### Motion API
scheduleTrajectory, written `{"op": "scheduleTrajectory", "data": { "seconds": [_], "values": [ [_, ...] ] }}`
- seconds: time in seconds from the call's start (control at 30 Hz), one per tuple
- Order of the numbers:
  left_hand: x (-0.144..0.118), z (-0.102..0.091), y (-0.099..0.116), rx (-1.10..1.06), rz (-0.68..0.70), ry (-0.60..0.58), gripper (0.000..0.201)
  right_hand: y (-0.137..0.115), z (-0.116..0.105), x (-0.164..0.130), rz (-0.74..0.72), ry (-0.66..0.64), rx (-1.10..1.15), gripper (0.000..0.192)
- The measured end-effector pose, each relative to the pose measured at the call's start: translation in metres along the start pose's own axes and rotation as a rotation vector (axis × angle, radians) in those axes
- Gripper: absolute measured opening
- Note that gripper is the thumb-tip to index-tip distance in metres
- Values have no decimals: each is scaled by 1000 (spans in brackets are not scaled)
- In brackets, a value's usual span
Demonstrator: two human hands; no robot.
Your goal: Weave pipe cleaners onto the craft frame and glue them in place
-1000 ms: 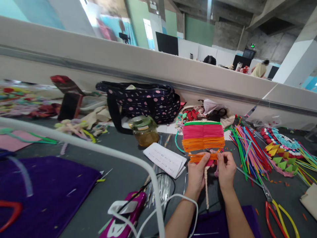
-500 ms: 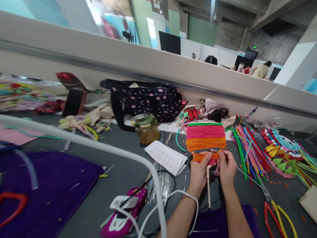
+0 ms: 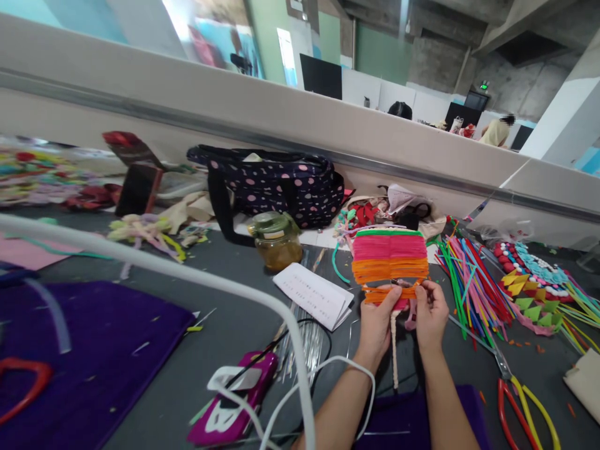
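Note:
My left hand (image 3: 376, 330) grips the lower left of a striped woven piece (image 3: 390, 250), its thumb pressed on the orange rows. The piece has a green band on top, pink under it and orange below, with a gap in the orange part. My right hand (image 3: 432, 315) pinches the orange strand at the lower right edge, thumb and finger together. A pale braided cord (image 3: 394, 356) hangs below, between my wrists. Some pink material shows under the piece. What the other fingers do behind it is hidden.
Fuzzy coloured stems (image 3: 478, 284) lie to the right, with red-and-yellow-handled scissors (image 3: 509, 375) below. A folded paper (image 3: 314, 295), a green-lidded jar (image 3: 276, 244) and a dotted bag (image 3: 281, 187) stand left of the hands. A white tube (image 3: 210, 275) crosses in front.
The view has shifted very slightly. Both hands keep their hold on the woven piece in nearly the same place, and the gap in the orange rows looks about the same.

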State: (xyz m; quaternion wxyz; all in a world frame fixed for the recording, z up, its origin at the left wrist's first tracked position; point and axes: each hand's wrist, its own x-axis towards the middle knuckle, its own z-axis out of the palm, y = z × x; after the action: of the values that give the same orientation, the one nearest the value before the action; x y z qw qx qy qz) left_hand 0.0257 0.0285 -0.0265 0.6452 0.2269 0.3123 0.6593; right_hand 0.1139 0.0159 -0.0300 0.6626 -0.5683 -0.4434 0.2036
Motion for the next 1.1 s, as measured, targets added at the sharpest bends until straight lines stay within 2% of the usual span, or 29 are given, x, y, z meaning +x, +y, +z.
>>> {"op": "scheduleTrajectory", "data": {
  "seconds": [0.13,0.33,0.5,0.9,0.97,1.1],
  "values": [
    [0,0,1,-8,-6,1,23,0,-6,0,-93,54,11,28],
    [2,-1,1,-37,-1,-20,20,0,-16,1,-377,-74,-111,13],
    [1,-2,1,-20,8,-39,19,3,-15,1,-451,-83,-183,14],
    [3,-1,-3,-10,-3,-8,22,6,-15,0,-399,-89,-157,14],
    [2,-1,-3,4,-3,12,23,4,-15,1,-318,-47,-99,14],
    [-1,0,-2,49,-30,-8,24,6,-21,9,-51,151,96,29]
  ]
}}
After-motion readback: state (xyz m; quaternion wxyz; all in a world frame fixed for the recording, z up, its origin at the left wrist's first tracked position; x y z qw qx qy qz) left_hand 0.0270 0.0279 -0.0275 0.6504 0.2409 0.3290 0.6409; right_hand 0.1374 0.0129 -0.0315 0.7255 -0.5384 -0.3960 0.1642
